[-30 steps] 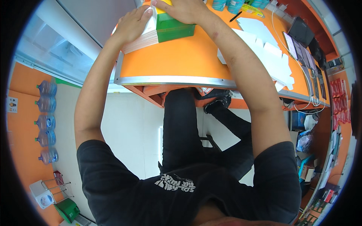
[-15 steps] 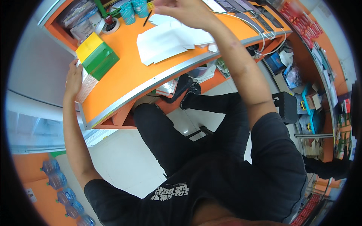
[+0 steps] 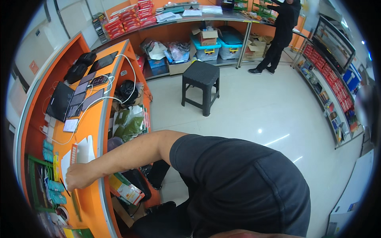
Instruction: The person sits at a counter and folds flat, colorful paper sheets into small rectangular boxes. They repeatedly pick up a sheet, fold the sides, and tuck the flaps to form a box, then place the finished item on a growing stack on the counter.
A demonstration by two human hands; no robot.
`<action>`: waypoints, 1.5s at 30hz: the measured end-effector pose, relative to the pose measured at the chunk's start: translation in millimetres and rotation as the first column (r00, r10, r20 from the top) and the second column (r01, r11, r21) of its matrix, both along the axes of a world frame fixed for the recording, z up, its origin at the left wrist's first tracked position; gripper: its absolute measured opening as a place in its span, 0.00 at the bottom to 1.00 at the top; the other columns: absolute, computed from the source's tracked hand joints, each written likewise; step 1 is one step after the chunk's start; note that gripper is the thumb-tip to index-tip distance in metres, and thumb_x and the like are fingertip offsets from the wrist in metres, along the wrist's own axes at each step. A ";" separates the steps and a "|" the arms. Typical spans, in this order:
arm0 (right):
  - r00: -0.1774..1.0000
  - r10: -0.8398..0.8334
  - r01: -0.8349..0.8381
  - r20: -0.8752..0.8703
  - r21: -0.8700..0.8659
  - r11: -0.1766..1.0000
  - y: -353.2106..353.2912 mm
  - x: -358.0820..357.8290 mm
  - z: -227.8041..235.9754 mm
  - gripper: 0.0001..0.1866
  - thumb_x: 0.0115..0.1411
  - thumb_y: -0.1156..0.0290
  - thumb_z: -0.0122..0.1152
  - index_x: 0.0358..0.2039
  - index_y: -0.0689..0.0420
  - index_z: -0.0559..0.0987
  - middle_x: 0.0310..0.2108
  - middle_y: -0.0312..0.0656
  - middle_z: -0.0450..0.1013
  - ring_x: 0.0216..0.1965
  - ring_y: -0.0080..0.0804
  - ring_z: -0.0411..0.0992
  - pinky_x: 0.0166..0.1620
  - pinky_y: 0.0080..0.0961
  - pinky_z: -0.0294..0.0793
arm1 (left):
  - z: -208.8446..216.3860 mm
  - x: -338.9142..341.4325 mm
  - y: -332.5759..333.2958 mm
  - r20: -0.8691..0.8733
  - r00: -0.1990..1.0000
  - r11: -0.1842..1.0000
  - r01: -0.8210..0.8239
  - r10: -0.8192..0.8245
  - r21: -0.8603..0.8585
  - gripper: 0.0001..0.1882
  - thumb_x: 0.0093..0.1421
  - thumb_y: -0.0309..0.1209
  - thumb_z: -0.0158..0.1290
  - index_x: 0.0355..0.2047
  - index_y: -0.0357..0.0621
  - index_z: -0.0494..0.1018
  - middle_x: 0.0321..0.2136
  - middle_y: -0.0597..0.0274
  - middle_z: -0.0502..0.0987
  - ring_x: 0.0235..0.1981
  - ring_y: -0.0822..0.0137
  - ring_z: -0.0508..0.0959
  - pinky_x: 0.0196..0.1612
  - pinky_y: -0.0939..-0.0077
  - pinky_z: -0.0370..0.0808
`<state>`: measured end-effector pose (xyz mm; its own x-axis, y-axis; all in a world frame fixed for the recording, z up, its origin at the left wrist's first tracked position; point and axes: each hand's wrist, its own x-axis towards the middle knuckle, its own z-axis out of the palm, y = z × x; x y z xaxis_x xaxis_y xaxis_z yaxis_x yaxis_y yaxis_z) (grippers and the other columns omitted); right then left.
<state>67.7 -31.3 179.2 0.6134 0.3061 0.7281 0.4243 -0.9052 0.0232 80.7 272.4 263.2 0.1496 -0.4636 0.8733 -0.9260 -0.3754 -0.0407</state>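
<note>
My right hand (image 3: 80, 176) is over the orange desk (image 3: 89, 201) at the left, its fingers curled down and closed. What they hold, if anything, is hidden beneath the hand. White paper sheets (image 3: 84, 150) lie beside it, with an orange-and-white printed strip (image 3: 74, 154) on them. A thin black stick, perhaps a pen (image 3: 65, 187), shows just by the fingertips. Teal patterned packets (image 3: 55, 191) stand near the hand. At the lower edge the green-and-yellow box (image 3: 78, 232) is partly cut off. My left hand is out of view.
Several phones (image 3: 75, 104) with white cables and a black laptop-like device (image 3: 60, 101) lie farther along the desk. A black stool (image 3: 201, 81) stands on the floor. Lidded plastic bins (image 3: 206, 50) sit under the back counter. Another person (image 3: 280, 29) stands at the far right.
The view has swung to the right, bringing in the room, stool and another person. My left hand and most of the green-and-yellow box have left the view. My right hand is now lower over the papers.
</note>
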 end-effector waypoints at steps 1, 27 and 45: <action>0.994 0.020 -0.026 0.108 0.055 0.998 -3.2 -13.1 10.3 0.06 0.52 0.70 0.63 0.31 0.51 0.84 0.28 0.41 0.79 0.33 0.45 0.79 0.34 0.43 0.74 | -2.5 -9.3 -23.0 -0.061 0.997 0.999 0.048 -0.047 0.005 0.16 0.70 0.35 0.57 0.50 0.34 0.74 0.42 0.48 0.80 0.44 0.53 0.80 0.48 0.64 0.78; 0.753 -0.378 0.645 -0.539 0.488 0.588 -31.3 -284.7 -81.6 0.10 0.65 0.69 0.59 0.46 0.55 0.74 0.36 0.49 0.76 0.43 0.52 0.76 0.48 0.46 0.73 | -233.5 -109.6 -227.9 -0.860 0.033 0.744 0.519 -0.510 -0.421 0.14 0.75 0.37 0.49 0.39 0.36 0.73 0.32 0.66 0.75 0.34 0.77 0.74 0.39 0.79 0.73; 0.842 -0.489 0.538 -0.229 0.427 0.727 -37.5 -248.8 -142.8 0.09 0.60 0.68 0.64 0.39 0.55 0.76 0.38 0.41 0.73 0.45 0.44 0.72 0.52 0.42 0.69 | -255.8 -104.3 -234.7 -0.884 -0.313 0.746 0.479 -0.348 -0.463 0.15 0.69 0.29 0.57 0.49 0.27 0.78 0.37 0.63 0.80 0.36 0.76 0.77 0.41 0.81 0.75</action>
<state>-181.1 -68.8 36.4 0.6503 -0.4286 0.6272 -0.1311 -0.8766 -0.4631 -23.6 37.7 7.4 0.4477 -0.8938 0.0247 0.0764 0.0658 0.9949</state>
